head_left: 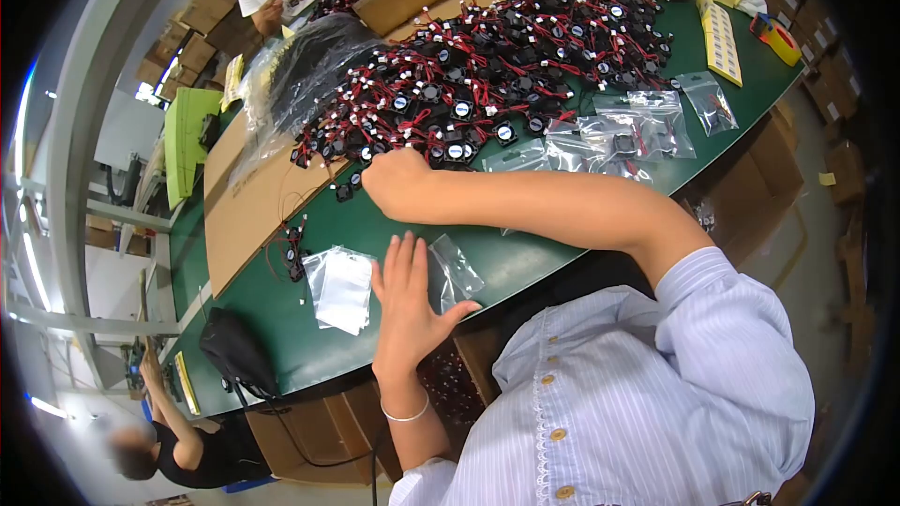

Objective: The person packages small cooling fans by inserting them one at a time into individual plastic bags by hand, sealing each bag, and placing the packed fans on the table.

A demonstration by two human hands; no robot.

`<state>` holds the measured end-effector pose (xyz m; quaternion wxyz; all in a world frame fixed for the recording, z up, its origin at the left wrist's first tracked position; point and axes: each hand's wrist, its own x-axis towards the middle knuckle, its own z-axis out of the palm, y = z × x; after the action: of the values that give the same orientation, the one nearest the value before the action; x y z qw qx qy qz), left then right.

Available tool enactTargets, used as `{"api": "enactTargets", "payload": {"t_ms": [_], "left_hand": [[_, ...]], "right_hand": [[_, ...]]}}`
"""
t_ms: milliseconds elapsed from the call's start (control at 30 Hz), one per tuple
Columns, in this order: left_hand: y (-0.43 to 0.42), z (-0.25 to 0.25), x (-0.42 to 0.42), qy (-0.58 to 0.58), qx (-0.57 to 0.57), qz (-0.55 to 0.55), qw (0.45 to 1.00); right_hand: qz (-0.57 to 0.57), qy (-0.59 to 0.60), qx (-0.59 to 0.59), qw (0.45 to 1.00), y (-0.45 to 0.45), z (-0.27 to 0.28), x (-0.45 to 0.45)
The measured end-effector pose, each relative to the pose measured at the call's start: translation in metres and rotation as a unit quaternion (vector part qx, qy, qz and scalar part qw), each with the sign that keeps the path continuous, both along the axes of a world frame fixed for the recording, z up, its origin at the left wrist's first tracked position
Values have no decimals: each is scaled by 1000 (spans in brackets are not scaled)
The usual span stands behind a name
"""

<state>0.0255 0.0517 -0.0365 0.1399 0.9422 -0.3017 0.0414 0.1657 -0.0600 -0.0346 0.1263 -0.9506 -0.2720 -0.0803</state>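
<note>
My left hand [410, 290] lies on the green table with its fingers stretched out and its thumb apart. It sits between a stack of small clear plastic bags [342, 290] and a single clear bag [455, 272], whose edge is by the thumb. My right hand [394, 183] is curled closed at the near edge of a big heap of small black cooling fans [459, 108] with red and black wires and white connectors. Its fingertips are hidden behind the hand, so what they hold does not show.
Filled clear bags [623, 136] lie to the right of the heap. A tape dispenser [776, 39] and a yellow label sheet [720, 45] are at the far right. Cardboard [253, 192], loose fans [292, 253] and a black pouch [239, 351] lie leftward. Two other people are nearby.
</note>
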Motion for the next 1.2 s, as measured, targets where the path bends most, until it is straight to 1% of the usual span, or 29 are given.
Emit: {"api": "enactTargets", "payload": {"t_ms": [33, 67, 100, 133, 167, 200, 233, 267, 300, 333, 367, 433, 467, 500, 567, 600, 633, 667, 700, 733, 767, 833, 867, 933, 967, 1033, 1167, 1200], "left_hand": [[2, 0, -3, -35, -44, 19, 998], [4, 0, -5, -70, -89, 38, 993], [1, -1, -8, -69, -92, 39, 993], [-4, -4, -12, 39, -324, 100, 940], [-11, -6, -17, 143, -533, 153, 820], [-20, -3, -18, 197, -643, 104, 732], [-26, -1, -18, 195, -647, 104, 730], [-32, 0, -18, 310, -739, 30, 598], [-39, 1, -18, 410, -798, -44, 439], [-51, 7, -18, 389, -808, -15, 441], [-53, 3, -17, 389, -811, -17, 437], [-57, -4, -14, 358, -773, -24, 524], [-60, -2, -17, 343, -772, 10, 535], [-61, -1, -18, 344, -773, 9, 532], [-61, 0, -22, 257, -732, 40, 630], [-65, 2, -24, 208, -713, 78, 665], [-65, 1, -26, 209, -712, 77, 666], [-64, -1, -28, 122, -625, 81, 767], [-64, -1, -29, 32, -523, 82, 848], [-68, 5, -29, -32, -484, 61, 872], [-69, 9, -31, -31, -482, 59, 873], [-70, 12, -35, -40, -427, 50, 902], [-70, 12, -35, -41, -426, 49, 902], [-71, 12, -37, -41, -424, 63, 903], [-71, 13, -37, -41, -422, 62, 903], [-72, 14, -38, -26, -421, 50, 906], [-71, 10, -38, -4, -431, 55, 900], [-70, 8, -37, 7, -446, 60, 893]], "right_hand": [[-17, 44, 98, 994, -11, 12, -8], [-34, 88, 194, 976, -22, 21, -16], [-34, 88, 191, 977, -30, 24, -20], [14, 135, 340, 931, -39, 26, -24], [61, 178, 479, 857, -48, 28, -29], [62, 179, 476, 859, -55, 29, -38], [69, 216, 545, 807, -62, 31, -52], [74, 253, 609, 748, -69, 32, -67], [74, 273, 579, 765, -80, 36, -81], [86, 240, 555, 791, -86, 31, -93], [98, 206, 531, 816, -90, 27, -103], [89, 238, 533, 807, -100, 23, -119], [86, 264, 586, 762, -103, 22, -125], [84, 263, 584, 764, -108, 22, -127], [14, 256, 627, 736, -117, 20, -131], [13, 252, 607, 754, -120, 21, -133], [12, 251, 609, 753, -122, 23, -135], [22, 248, 591, 767, -122, 25, -138], [31, 246, 573, 781, -122, 26, -140], [28, 257, 588, 767, -122, 25, -142], [27, 255, 590, 766, -121, 23, -142], [27, 227, 587, 776, -118, 19, -142], [28, 225, 589, 776, -117, 19, -144], [-17, 325, 619, 715, -113, 20, -150], [-17, 324, 621, 714, -112, 19, -152], [-7, 271, 632, 726, -111, 14, -154], [-5, 265, 645, 717, -109, 8, -156], [2, 277, 653, 705, -110, 8, -156]]}}
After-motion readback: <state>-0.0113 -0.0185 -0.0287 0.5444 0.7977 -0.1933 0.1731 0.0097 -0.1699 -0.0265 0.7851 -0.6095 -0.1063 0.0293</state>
